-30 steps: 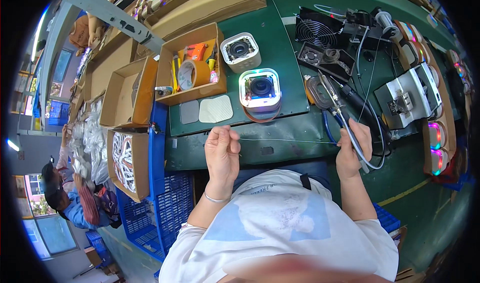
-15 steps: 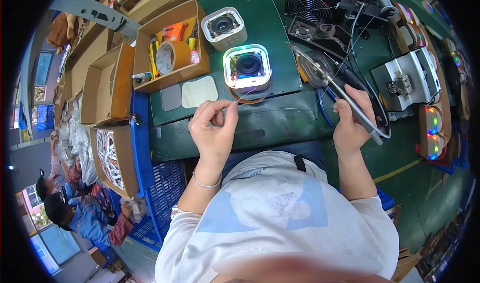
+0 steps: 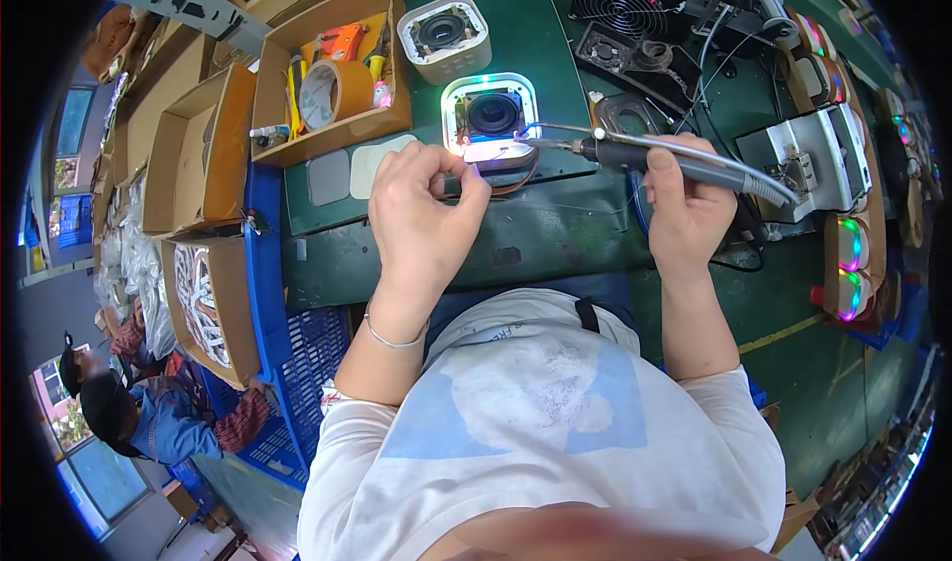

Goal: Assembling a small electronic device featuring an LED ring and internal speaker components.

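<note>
My right hand (image 3: 689, 214) is closed round a soldering iron (image 3: 635, 154) with a thin metal tube along its side. Its tip points left, at the lower front rim of a lit white speaker (image 3: 501, 152). This speaker has a glowing ring edge and a round black cone. By its lower left corner, my left hand (image 3: 421, 209) has thumb and forefinger pinched together; what lies between them is too small to make out. A brown strap or cable (image 3: 516, 186) curves below the speaker. Behind it stands a second, unlit speaker (image 3: 471, 58).
At the left stands a cardboard box (image 3: 273, 129) with orange tape and tools, near grey and pale pads (image 3: 328, 177). A black fan (image 3: 620, 5), solder spool (image 3: 771, 3) and metal bracket (image 3: 778, 142) sit at the right. Two co-workers (image 3: 164, 417) are at lower left.
My right hand has swung the soldering iron from a steep slant to nearly level, its tip now at the lit speaker. My left hand has moved slightly closer to the speaker's lower corner.
</note>
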`<state>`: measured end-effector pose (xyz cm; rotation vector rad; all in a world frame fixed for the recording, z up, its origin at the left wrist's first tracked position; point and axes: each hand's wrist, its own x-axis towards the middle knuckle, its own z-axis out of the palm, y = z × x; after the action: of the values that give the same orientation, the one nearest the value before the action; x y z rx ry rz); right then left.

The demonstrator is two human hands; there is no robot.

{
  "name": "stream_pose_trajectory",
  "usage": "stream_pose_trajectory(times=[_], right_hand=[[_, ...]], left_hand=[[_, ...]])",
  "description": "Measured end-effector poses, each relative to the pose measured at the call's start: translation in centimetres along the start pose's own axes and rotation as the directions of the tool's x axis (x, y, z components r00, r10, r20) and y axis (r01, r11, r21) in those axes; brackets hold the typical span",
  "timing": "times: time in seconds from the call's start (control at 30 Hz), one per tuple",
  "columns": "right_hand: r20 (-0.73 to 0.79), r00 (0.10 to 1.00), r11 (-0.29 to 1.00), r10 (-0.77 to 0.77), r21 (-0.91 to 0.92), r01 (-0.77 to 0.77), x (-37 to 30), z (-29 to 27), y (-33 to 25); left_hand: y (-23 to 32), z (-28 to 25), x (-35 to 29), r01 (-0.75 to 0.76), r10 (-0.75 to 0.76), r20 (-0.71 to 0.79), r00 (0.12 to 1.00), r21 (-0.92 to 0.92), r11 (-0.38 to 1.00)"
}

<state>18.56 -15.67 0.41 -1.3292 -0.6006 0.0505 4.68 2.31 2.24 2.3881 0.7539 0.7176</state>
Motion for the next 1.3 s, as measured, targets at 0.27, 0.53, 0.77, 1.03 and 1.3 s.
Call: stream_pose_trajectory(times=[0.27,0.53,0.77,1.03,1.3], right_hand=[[0.055,0.997,0.999,0.053,-0.005,-0.052,0.8,1.1,-0.3],[0.073,0.997,0.999,0.033,0.011,-0.034,0.7,1.0,-0.2],[0.116,0.993,1.000,0.016,-0.013,-0.015,0.8,0.9,-0.3],[0.110,0.994,1.000,0.015,-0.015,-0.013,0.8,0.9,-0.2],[0.127,0.992,1.000,0.019,-0.006,-0.018,0.8,0.8,-0.2]], left_hand=[[1.0,-0.4,1.1,-0.009,0.008,0.028,1.000,0.041,0.999],[1.0,-0.5,1.4,-0.038,0.034,0.068,0.997,0.063,0.997],[1.1,-0.3,1.5,-0.043,0.038,0.067,0.997,0.070,0.997],[1.1,-0.2,1.6,-0.035,0.030,0.088,0.996,0.047,0.998],[1.1,-0.2,1.7,-0.016,0.010,0.106,0.994,0.058,0.998]])
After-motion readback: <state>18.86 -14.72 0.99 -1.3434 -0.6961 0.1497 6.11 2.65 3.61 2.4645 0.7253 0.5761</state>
